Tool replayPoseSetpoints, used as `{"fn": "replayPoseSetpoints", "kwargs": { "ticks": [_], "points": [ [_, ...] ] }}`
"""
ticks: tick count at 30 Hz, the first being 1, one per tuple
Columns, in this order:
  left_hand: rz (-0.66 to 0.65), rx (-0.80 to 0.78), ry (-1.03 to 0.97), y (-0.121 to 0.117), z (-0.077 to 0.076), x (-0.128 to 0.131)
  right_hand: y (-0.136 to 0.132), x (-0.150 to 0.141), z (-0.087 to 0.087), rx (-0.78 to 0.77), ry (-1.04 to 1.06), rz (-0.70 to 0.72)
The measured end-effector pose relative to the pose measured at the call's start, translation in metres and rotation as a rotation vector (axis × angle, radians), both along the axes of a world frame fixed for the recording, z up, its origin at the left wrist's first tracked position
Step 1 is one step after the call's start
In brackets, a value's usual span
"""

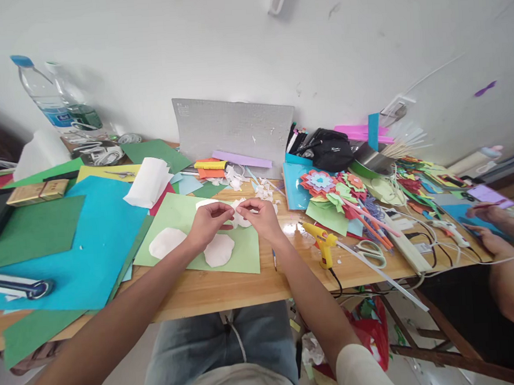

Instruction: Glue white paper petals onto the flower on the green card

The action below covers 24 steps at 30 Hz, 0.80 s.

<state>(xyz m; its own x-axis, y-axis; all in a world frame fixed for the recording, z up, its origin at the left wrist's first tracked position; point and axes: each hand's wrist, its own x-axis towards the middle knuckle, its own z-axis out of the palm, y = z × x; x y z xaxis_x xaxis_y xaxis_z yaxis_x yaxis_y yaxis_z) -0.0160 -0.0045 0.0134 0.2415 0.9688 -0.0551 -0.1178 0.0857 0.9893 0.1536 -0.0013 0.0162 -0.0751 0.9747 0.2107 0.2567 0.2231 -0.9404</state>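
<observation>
My left hand [212, 223] and my right hand [258, 217] meet above a light green paper sheet [247, 257]. Between their pinched fingertips is a white paper piece [241, 215], partly hidden by the fingers. On the green sheet lie two white paper cut-outs with wavy edges, one cut-out [168, 243] left of my left forearm and another cut-out [219, 250] below the hands. Part of one more white paper [205, 203] shows behind my left hand. White paper scraps [265, 189] are scattered just beyond my right hand.
On the right are a yellow hot glue gun [321, 242], scissors [371, 254], paper flowers [321, 184] and a power strip [406, 247] with cables. Blue paper [106, 225] and a paper trimmer [16, 284] lie left. A co-worker's hands [492, 224] are far right.
</observation>
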Motion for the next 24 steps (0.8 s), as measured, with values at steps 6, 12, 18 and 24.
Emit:
{"fn": "replayPoseSetpoints", "kwargs": {
  "ticks": [6, 12, 18, 24],
  "points": [
    [-0.004, -0.005, 0.042, 0.001, -0.002, 0.000, -0.001, -0.003, 0.000, 0.035, -0.068, 0.021],
    [0.009, 0.010, 0.062, 0.004, -0.005, -0.001, 0.004, 0.002, 0.000, 0.089, -0.126, -0.035],
    [0.115, 0.027, 0.107, 0.012, -0.009, -0.006, 0.049, 0.057, 0.009, 0.114, -0.301, -0.369],
    [0.153, 0.046, 0.167, 0.015, -0.012, -0.008, 0.078, 0.077, 0.006, -0.087, -0.730, -0.483]
  ]
}}
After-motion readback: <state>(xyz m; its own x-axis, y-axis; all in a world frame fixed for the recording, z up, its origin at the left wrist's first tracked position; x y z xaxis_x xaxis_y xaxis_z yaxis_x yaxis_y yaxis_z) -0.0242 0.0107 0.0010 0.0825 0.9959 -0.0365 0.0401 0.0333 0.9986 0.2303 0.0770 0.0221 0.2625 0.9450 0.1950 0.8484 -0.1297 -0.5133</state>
